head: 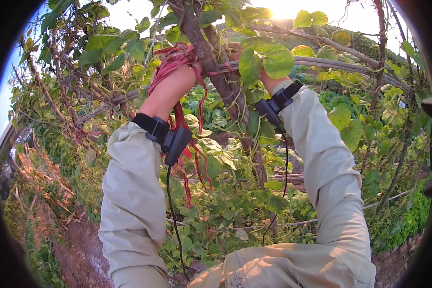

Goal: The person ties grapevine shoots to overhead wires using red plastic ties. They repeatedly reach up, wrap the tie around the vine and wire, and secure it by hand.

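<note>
A bundle of red plastic strips (169,66) lies over my left hand (193,69), and its loose ends hang below the wrist. That hand is raised against the left side of a slanting wooden pole (217,79), with its fingers hidden. On the other side of the pole, my right hand (234,51) reaches in behind broad green leaves (266,63). Only a little of its skin shows, so its grip is hidden. A cross pole (320,64) meets the slanting pole near both hands. A thin red strip (221,73) runs along this crossing.
Twining bean-like vines (104,50) cover the pole frame on both sides. Black wrist straps with devices (178,145) trail cables (172,212) down past my sleeves. Dry stalks (45,172) stand at left above bare soil (81,248). Leafy plants (410,219) grow low at right.
</note>
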Available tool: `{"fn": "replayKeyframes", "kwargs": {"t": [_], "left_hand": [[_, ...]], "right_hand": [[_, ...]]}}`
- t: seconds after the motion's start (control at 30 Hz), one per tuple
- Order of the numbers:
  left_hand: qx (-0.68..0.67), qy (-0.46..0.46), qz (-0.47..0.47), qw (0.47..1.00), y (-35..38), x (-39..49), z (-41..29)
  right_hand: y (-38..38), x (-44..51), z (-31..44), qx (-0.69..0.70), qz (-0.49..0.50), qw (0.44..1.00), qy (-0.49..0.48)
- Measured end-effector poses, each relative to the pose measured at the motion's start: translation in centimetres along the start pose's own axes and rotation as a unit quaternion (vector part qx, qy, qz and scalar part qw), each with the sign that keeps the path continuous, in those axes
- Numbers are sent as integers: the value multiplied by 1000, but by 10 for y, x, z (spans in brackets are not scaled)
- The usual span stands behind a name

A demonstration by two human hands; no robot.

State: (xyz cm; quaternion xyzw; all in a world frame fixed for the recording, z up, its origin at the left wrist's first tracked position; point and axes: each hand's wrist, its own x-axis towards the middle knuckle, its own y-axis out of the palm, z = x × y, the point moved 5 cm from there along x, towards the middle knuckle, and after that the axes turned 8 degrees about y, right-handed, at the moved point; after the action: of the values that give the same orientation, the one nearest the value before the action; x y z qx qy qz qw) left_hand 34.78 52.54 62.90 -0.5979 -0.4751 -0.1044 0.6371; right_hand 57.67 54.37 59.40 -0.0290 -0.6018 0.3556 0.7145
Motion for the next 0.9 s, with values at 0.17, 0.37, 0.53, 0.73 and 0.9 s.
{"fn": "replayKeyframes", "kwargs": {"t": [0.17, 0.37, 0.53, 0.73, 0.9], "left_hand": [[2, 5, -18, 1000, 2, 0, 6], [-6, 9, -44, 999, -1, 2, 14], [44, -16, -106, 993, -7, -18, 14], [-88, -17, -118, 989, -1, -51, 8], [-345, -72, -83, 932, 17, -61, 0]], "right_hand": [[-1, -8, -1, -81, 15, 995, -60], [-31, -68, 38, -195, 80, 977, -19], [-80, -113, 103, -116, 18, 992, 45], [-69, -78, 136, -166, -116, 977, -68], [-52, -71, 128, -225, -122, 967, -17]]}}
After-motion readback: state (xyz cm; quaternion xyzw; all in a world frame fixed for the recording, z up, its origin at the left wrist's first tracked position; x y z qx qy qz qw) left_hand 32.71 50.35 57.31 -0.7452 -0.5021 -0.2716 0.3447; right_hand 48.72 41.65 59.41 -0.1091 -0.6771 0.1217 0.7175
